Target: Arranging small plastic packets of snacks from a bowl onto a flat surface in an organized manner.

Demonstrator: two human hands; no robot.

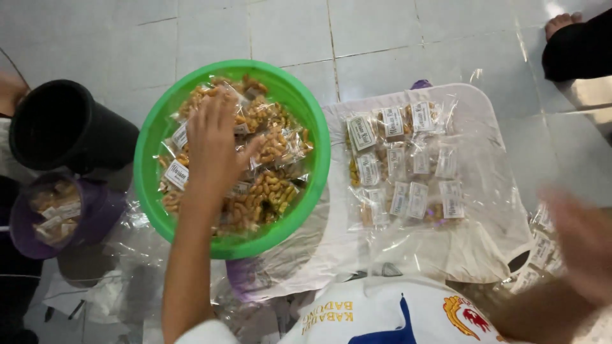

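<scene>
Left hand: your left hand (213,143) reaches down into the green basin (153,137) with fingers spread flat, resting on the clear snack packets (271,162) heaped inside; it lies on top of them and pinches none that you can see.
Right hand: your right hand (583,236) is at the right edge, near you, blurred; the fingers look loosely spread, but you cannot tell for sure whether it holds anything.
Basin: round and green, on the tiled floor (382,32) left of centre, filled with small clear bags of golden-brown fried snacks, each with a white paper label.
Packed bags: a large clear plastic bag (484,210) lies on a white sheet just right of the basin, and inside it labelled snack packets (401,165) are laid in neat rows.
Loose packets by right hand: a few more labelled packets (539,255) lie under and beside your right hand, partly hidden by it.
Far left: a black bucket (64,127) stands tilted just left of the basin; nearer you sits a purple bowl (95,216) holding a few more packets.
Other person: at the far right corner, a bare foot (561,22) and a dark sleeve or trouser leg (580,51) belong to someone else, well apart from your hands.
Your clothing: a white shirt (382,312) with blue and red print shows at the near edge.
</scene>
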